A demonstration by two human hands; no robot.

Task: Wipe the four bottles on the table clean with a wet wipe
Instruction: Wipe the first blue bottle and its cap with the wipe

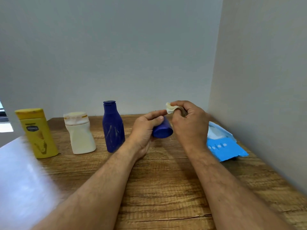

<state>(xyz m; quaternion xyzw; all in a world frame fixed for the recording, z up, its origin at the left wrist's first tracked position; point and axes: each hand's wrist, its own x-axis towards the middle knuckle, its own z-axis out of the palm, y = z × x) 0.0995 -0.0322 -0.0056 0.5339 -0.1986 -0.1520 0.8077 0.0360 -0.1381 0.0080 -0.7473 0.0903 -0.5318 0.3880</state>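
- Dark blue plastic fills my left hand (pixel 146 128): I see its fingers and thumb curled round a small blue bottle (pixel 162 130), which lies tipped on its side with its flat base turned toward me, lifted just above the counter (pixel 166 188).
- My right hand (pixel 189 122) is closed on a crumpled wet wipe (pixel 171 108), pinched between thumb and bent fingers; a pale fold of it sticks out to the left, just above the held bottle's far end. I cannot tell whether the wipe touches the bottle.
- Both hands sit close together, the left fingertips nearly meeting the wipe.
- To the left, three bottles stand upright in a row on the wood-grain counter: a tall blue bottle (pixel 113 128) with scuffed streaks nearest my left hand, then a white bottle (pixel 79 133) with a stained cap, then a yellow bottle (pixel 37 133) furthest left.
- A blue wipes pack (pixel 222 146) lies on the counter to the right of my right hand, near the side wall, with white tissue showing at its top.
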